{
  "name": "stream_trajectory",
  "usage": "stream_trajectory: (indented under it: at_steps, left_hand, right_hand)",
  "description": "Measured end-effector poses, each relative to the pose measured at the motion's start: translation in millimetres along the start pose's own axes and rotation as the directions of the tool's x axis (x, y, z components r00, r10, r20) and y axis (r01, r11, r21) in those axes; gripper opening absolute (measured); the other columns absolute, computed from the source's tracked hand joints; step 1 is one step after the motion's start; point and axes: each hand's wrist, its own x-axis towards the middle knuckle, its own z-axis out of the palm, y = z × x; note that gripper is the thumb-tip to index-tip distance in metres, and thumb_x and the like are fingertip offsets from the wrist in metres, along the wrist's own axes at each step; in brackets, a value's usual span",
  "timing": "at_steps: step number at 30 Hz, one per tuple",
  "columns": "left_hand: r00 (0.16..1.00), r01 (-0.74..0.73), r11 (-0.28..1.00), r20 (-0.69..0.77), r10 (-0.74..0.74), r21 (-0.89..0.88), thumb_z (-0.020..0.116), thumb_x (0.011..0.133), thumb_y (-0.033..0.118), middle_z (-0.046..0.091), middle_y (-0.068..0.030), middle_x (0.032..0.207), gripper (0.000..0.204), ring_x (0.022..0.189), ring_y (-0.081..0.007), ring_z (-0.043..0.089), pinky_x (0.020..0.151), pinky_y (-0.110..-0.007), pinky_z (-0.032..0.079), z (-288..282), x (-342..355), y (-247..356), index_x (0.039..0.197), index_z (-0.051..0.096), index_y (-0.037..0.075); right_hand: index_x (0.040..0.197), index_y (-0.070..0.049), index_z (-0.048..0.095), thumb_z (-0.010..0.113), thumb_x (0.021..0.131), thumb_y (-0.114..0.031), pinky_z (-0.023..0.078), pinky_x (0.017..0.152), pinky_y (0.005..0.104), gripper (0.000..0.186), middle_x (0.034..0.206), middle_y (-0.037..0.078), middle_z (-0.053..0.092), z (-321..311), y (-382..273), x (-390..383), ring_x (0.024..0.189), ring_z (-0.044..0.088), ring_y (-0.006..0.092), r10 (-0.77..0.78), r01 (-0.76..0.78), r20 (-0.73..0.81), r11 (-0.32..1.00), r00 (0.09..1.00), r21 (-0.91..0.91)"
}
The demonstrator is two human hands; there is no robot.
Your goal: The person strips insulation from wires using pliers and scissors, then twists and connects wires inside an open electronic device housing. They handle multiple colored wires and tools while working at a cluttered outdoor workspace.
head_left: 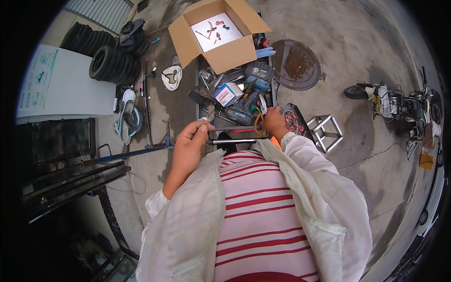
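Note:
My left hand point(190, 143) is raised at the near left of a tool cart. Its thumb and forefinger pinch together on a small, thin, pale piece point(209, 116) whose kind is too small to make out. Over the cart's near right side, my right hand point(274, 121) is closed with its fingers curled down and partly hidden. Beside it are a yellow-orange loop handle point(259, 126) and a silver metal tool point(262, 103); whether the hand grips either is unclear. Between the hands lie a cordless drill point(242, 113) and a small white-and-blue box point(228, 95).
An open cardboard box point(237, 54) with red and black leads stands at the cart's far end. Right of the cart are a metal frame point(325, 133) and a round manhole cover point(296, 64). Stacked tyres point(112, 66) stand at left; a scooter point(394, 105) is far right.

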Motion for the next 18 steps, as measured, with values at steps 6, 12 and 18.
stream_trajectory:
  at_steps: [6,12,18]
  left_hand:
    - [0.999,0.018,0.996,-0.048,-0.022,-0.086,0.055,0.101,0.024,0.045,0.0069,0.071,0.023,0.059,-0.0006,0.033,0.049,-0.018,0.024,-20,12,-7,0.103,0.065,0.004]
    - [0.999,0.039,0.992,0.007,-0.038,-0.119,0.055,0.101,0.024,0.044,0.0067,0.070,0.023,0.058,-0.0008,0.033,0.049,-0.018,0.024,-26,28,-10,0.103,0.064,0.003]
    - [0.996,0.085,0.991,0.016,-0.084,-0.099,0.054,0.101,0.024,0.044,0.0068,0.069,0.023,0.058,-0.0011,0.032,0.049,-0.018,0.024,-31,45,-6,0.104,0.064,0.002]
  right_hand:
    - [0.115,0.005,0.052,0.067,0.085,-0.040,0.052,0.088,0.0478,0.056,0.119,0.029,0.056,-3,47,17,0.102,0.063,0.0430,-0.058,0.059,0.024,0.998,0.998,-0.037]
    - [0.112,0.002,0.042,0.068,0.083,-0.044,0.055,0.078,0.0471,0.060,0.105,0.026,0.063,-4,19,-19,0.093,0.067,0.0411,0.002,-0.006,-0.054,0.996,0.999,-0.086]
    - [0.107,0.003,0.043,0.065,0.079,-0.025,0.055,0.060,0.0485,0.045,0.072,0.021,0.067,6,30,-13,0.066,0.067,0.0394,-0.080,0.076,-0.101,0.996,0.992,-0.041]
